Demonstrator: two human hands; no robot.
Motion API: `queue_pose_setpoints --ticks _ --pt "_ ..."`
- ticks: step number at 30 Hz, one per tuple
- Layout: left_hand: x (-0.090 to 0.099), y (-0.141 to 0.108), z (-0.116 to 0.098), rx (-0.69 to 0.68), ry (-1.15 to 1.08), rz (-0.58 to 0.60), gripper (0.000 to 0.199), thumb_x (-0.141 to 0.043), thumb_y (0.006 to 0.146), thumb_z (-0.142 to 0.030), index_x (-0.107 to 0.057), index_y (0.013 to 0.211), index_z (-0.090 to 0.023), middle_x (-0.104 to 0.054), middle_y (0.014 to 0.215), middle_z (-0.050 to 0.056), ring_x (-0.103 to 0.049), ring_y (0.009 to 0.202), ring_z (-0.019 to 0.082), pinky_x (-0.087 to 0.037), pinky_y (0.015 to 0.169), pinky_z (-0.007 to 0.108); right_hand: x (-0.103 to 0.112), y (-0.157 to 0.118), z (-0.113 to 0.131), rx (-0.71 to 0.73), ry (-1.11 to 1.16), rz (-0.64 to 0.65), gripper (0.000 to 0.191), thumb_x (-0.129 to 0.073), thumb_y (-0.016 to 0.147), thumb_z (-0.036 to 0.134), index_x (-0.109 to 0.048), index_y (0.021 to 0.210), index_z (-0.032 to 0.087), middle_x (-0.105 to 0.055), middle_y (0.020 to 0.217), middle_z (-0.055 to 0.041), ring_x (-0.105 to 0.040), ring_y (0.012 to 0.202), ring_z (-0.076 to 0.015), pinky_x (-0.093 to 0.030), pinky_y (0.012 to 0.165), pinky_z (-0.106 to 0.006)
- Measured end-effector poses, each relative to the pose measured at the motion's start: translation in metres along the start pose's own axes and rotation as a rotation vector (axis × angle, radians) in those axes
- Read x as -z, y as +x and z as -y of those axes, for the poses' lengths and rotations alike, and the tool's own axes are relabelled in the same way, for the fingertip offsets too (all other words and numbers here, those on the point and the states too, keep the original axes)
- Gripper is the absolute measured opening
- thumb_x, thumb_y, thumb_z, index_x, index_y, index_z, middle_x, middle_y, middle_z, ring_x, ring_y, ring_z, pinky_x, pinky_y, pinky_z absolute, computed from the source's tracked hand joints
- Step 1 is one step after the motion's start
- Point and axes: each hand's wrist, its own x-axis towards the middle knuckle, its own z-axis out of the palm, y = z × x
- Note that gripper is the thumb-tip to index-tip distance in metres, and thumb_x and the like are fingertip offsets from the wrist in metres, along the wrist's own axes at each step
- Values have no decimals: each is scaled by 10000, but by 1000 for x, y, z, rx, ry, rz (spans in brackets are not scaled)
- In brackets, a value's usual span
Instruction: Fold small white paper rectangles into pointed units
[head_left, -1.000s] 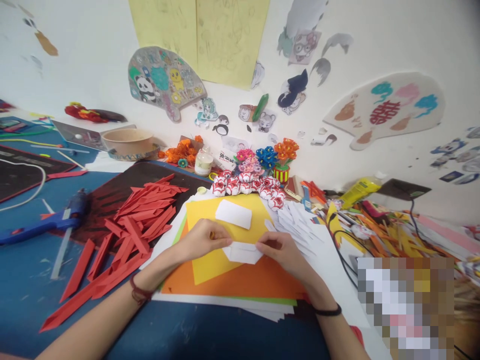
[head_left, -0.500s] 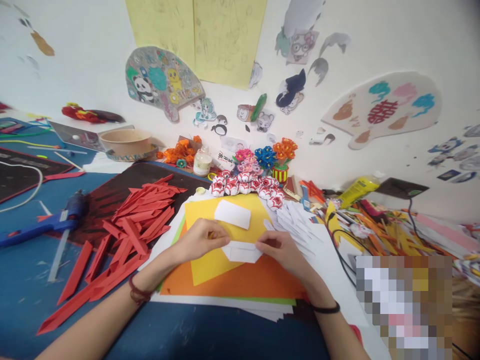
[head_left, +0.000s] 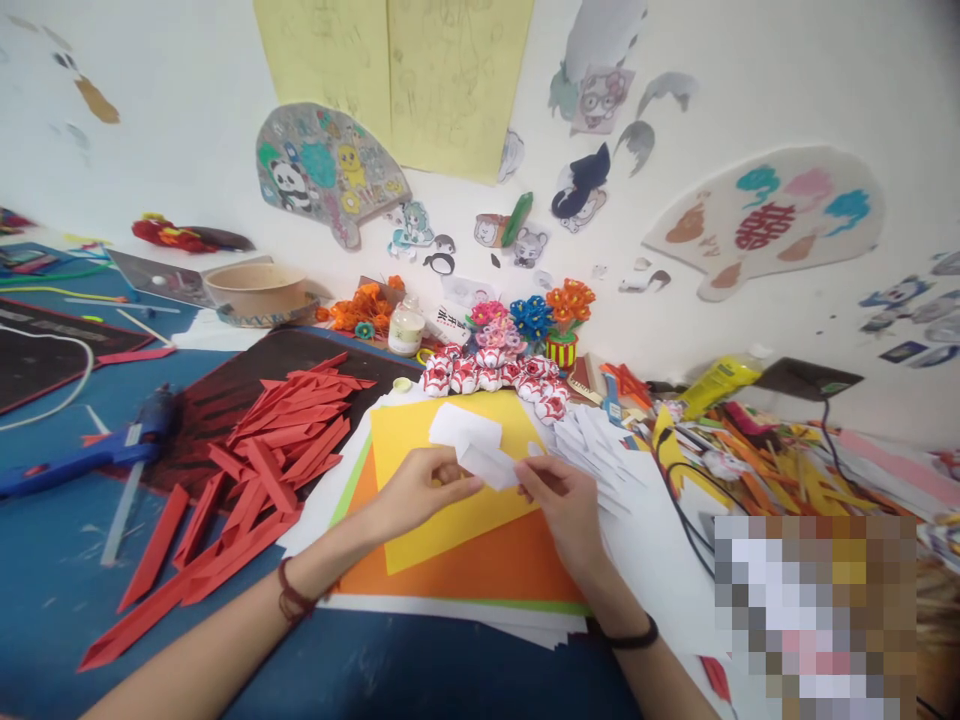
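Head view | Right hand [head_left: 564, 500] pinches one end of a folded white paper [head_left: 487, 464] above a yellow sheet [head_left: 405, 432]; left hand [head_left: 420, 492] at its edge, grip unclear | Risk: one-ended hold could let it twist, bending askew

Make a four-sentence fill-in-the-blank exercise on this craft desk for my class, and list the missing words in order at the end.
1. The right hand pinches a folded paper whose colour is ____.
2. In the picture, the red strips lie to the ____ of the yellow sheet.
3. The glue gun is mainly ____ in colour.
4. The small flower pot is patterned with red and yellow ____.

Missing words: white; left; blue; stripes.
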Motion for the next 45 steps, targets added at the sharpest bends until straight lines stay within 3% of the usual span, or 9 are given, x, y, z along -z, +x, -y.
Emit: queue_pose_setpoints --ticks 6,11,14,17,24,29,34,37,45 --pt "-12 3 5 -12 -39 -127 384 -551 882 -489 -600 728 -141 -520 622 -13 -422 591 112 -328 533 216 -12 -9 4 -15 -23 161 233 -687 811 410 -693 734 190 -657 670 -15 -593 629 -167 -470 608 -274" --pt "0 3 0 -59 76 -21 374 -445 958 -393 -575 714 -142 -549 683 -6 -453 626 112 -324 571 219 -13 -6 2 -102 25 441 270 -694 801 438 -700 952 215 -686 816 -29 -613 705 -179 -492 624 -281" --pt "1 1 -3 -96 242 16 365 -436 968 -350 -532 677 -151 -524 639 -17 -452 607 109 -314 576 219 -9 -1 0 -110 67 364 368 -674 813 467 -669 1075 208 -666 779 -22 -581 625 -159 -478 561 -268" --pt "1 0 -2 -151 354 33 382 -468 959 -349 -483 631 -154 -475 590 -33 -421 578 101 -292 567 219 -4 2 -2 -95 11 277 286 -689 808 442 -708 927 183 -665 757 -26 -569 608 -143 -465 566 -257" --pt "18 1 3 -10 184 168 337 -567 890 -441 -663 788 -134 -536 614 -29 -430 552 90 -300 508 200 1 3 -7 -122 -10 115 279 -725 767 430 -699 808 155 -668 663 -30 -595 569 -161 -469 541 -271" --pt "25 2 8 -13 250 54 174 -656 819 -312 -702 832 -145 -633 681 -12 -493 578 98 -358 545 205 6 4 -5 -106 -190 156 230 -688 795 395 -699 793 165 -687 684 -42 -612 599 -183 -475 593 -303" --pt "24 4 15 -148 374 45 87 -618 836 -215 -673 783 -174 -678 753 -6 -568 682 124 -408 661 234 7 2 0 85 -544 267 104 -701 777 239 -684 689 186 -660 688 -21 -554 623 -167 -404 594 -284" --pt "21 5 19 -218 412 3 40 -622 833 -177 -654 810 -185 -687 803 -3 -596 814 150 -415 784 259 6 2 3 124 -574 293 100 -695 784 194 -668 689 181 -648 704 -11 -543 626 -153 -394 598 -272" --pt "17 6 17 -184 388 4 91 -632 834 -201 -650 749 -176 -671 730 0 -587 733 143 -421 711 251 5 2 3 156 -590 278 33 -699 772 160 -690 756 188 -647 721 -13 -558 635 -159 -409 602 -277"
